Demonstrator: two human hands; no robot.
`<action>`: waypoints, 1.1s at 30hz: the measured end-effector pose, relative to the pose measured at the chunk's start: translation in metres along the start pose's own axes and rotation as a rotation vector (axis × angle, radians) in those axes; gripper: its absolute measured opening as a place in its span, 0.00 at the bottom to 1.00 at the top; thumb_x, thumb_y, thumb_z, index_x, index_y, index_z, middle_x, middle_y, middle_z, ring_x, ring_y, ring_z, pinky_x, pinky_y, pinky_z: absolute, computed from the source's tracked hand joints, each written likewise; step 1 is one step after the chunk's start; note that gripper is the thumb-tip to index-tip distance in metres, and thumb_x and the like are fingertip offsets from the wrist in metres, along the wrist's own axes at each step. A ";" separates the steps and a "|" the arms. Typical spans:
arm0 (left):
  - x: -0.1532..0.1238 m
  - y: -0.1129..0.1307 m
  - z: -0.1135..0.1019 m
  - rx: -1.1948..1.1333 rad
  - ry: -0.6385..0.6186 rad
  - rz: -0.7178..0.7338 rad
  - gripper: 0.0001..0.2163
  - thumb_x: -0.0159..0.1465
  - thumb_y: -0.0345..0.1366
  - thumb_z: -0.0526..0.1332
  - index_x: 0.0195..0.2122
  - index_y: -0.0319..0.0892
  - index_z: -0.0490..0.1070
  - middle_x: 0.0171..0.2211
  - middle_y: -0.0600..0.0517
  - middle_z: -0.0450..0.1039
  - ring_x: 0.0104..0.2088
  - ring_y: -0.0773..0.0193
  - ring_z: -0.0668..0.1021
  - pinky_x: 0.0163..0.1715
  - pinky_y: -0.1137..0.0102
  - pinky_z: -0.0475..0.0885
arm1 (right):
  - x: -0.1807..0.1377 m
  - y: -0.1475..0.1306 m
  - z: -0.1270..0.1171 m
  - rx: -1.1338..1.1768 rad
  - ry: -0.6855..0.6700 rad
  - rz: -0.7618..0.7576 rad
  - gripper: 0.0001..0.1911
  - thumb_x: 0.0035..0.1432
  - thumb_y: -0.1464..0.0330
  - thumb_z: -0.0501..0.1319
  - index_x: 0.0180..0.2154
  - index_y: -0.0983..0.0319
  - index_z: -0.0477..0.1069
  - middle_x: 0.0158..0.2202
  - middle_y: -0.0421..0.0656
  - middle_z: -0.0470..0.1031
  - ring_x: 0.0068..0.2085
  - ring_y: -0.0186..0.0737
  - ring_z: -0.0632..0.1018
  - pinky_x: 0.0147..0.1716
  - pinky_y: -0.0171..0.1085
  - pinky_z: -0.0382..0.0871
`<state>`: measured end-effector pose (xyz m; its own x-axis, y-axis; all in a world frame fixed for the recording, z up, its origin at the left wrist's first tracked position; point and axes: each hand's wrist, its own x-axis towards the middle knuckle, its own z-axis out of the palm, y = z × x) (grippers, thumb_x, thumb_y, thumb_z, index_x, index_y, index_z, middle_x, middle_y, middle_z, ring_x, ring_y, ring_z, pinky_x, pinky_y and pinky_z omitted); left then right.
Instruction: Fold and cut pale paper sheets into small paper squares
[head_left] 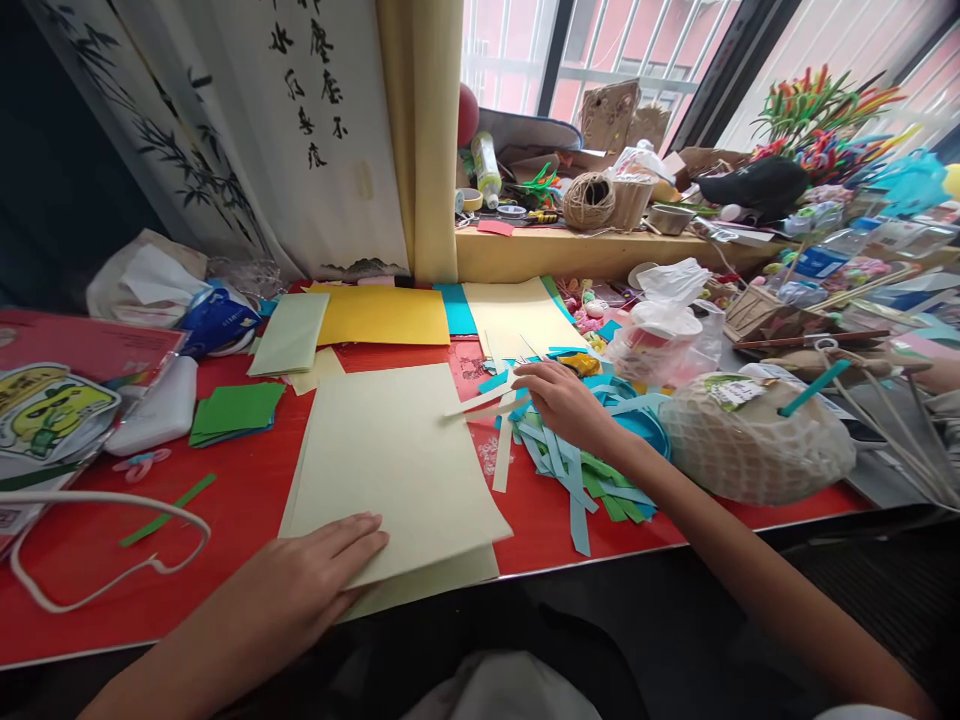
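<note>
A large pale yellow sheet of paper (pixel 397 465) lies on the red table (pixel 247 490) in front of me, with another sheet under it. My left hand (pixel 304 580) rests flat on the sheet's near left corner, fingers stretched out. My right hand (pixel 559 400) reaches to the sheet's right side, fingers pinched on a pale paper strip (pixel 480 400). Just right of that hand lies a pile of blue and green paper strips (pixel 585 475).
Yellow paper (pixel 382 315), a pale green sheet (pixel 291 335) and green squares (pixel 236 410) lie further back and left. A netted round object (pixel 750 450), a plastic bag (pixel 664 335) and clutter fill the right. A twine ball (pixel 589 200) sits on the windowsill. A white cord (pixel 105 545) lies left.
</note>
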<state>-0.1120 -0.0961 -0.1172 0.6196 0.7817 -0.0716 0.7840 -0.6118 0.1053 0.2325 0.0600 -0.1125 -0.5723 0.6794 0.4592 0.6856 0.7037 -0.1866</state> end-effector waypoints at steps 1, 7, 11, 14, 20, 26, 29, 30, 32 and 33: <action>-0.002 0.001 -0.002 0.004 -0.012 -0.001 0.24 0.59 0.28 0.53 0.57 0.50 0.66 0.58 0.53 0.66 0.53 0.56 0.74 0.49 0.64 0.73 | -0.001 -0.006 0.000 0.019 -0.010 0.000 0.19 0.63 0.75 0.46 0.47 0.61 0.71 0.52 0.50 0.71 0.55 0.47 0.70 0.56 0.51 0.63; -0.018 0.002 -0.012 -0.020 -0.115 -0.055 0.30 0.58 0.27 0.53 0.61 0.56 0.59 0.63 0.59 0.54 0.57 0.59 0.69 0.52 0.68 0.68 | 0.014 -0.034 0.023 0.036 -0.326 -0.178 0.22 0.67 0.69 0.45 0.59 0.66 0.61 0.63 0.50 0.60 0.62 0.47 0.62 0.58 0.48 0.62; -0.021 0.004 -0.010 -0.038 -0.124 -0.074 0.30 0.58 0.27 0.52 0.62 0.55 0.57 0.64 0.58 0.53 0.58 0.60 0.68 0.53 0.68 0.66 | 0.025 -0.037 0.044 0.007 -0.420 -0.170 0.25 0.67 0.63 0.46 0.61 0.68 0.58 0.63 0.51 0.59 0.63 0.47 0.61 0.60 0.47 0.58; -0.021 0.005 -0.006 -0.051 -0.135 -0.096 0.31 0.58 0.26 0.51 0.62 0.55 0.57 0.64 0.59 0.52 0.58 0.60 0.67 0.53 0.68 0.65 | 0.016 -0.037 0.036 0.028 -0.432 -0.226 0.22 0.68 0.63 0.44 0.55 0.66 0.67 0.57 0.49 0.68 0.60 0.44 0.67 0.60 0.47 0.57; -0.019 -0.010 -0.016 -0.229 -0.182 -0.151 0.26 0.60 0.31 0.53 0.59 0.59 0.62 0.61 0.61 0.60 0.58 0.60 0.68 0.55 0.67 0.64 | -0.017 -0.029 -0.002 -0.012 -0.288 -0.189 0.19 0.68 0.65 0.46 0.43 0.63 0.74 0.42 0.45 0.79 0.45 0.41 0.78 0.55 0.45 0.63; -0.030 -0.041 -0.030 -0.435 -0.217 -0.417 0.19 0.61 0.49 0.55 0.55 0.71 0.62 0.59 0.67 0.63 0.59 0.55 0.67 0.54 0.63 0.67 | -0.051 -0.041 -0.009 -0.133 0.065 -0.137 0.13 0.65 0.70 0.52 0.38 0.65 0.75 0.32 0.46 0.80 0.37 0.41 0.79 0.42 0.42 0.71; -0.040 -0.053 -0.022 -0.575 -0.149 -0.473 0.22 0.57 0.48 0.60 0.53 0.73 0.63 0.58 0.68 0.64 0.59 0.54 0.67 0.55 0.62 0.66 | -0.072 -0.069 -0.008 -0.008 0.117 -0.136 0.10 0.63 0.72 0.54 0.42 0.65 0.73 0.35 0.45 0.80 0.39 0.39 0.79 0.41 0.38 0.72; -0.042 -0.055 -0.017 -0.616 -0.126 -0.463 0.21 0.57 0.46 0.60 0.52 0.73 0.65 0.57 0.67 0.65 0.59 0.54 0.67 0.55 0.61 0.65 | -0.078 -0.080 -0.006 0.042 0.089 -0.134 0.11 0.63 0.73 0.54 0.44 0.66 0.72 0.38 0.46 0.80 0.41 0.39 0.78 0.42 0.38 0.72; -0.044 -0.056 -0.010 -0.674 -0.091 -0.428 0.16 0.59 0.42 0.58 0.46 0.72 0.71 0.55 0.67 0.69 0.57 0.55 0.70 0.56 0.60 0.65 | -0.087 -0.101 -0.002 0.088 0.018 -0.096 0.14 0.64 0.70 0.53 0.49 0.67 0.69 0.45 0.48 0.77 0.46 0.40 0.77 0.45 0.38 0.73; -0.043 -0.056 -0.008 -0.695 -0.068 -0.400 0.15 0.60 0.40 0.57 0.44 0.71 0.73 0.54 0.66 0.70 0.56 0.55 0.71 0.57 0.60 0.64 | -0.090 -0.110 0.001 0.097 -0.025 -0.076 0.17 0.64 0.67 0.53 0.52 0.67 0.67 0.49 0.48 0.76 0.49 0.41 0.76 0.47 0.39 0.73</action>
<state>-0.1829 -0.0944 -0.1124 0.3154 0.9029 -0.2922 0.7574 -0.0540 0.6507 0.2080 -0.0780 -0.1337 -0.6330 0.6275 0.4534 0.5935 0.7694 -0.2362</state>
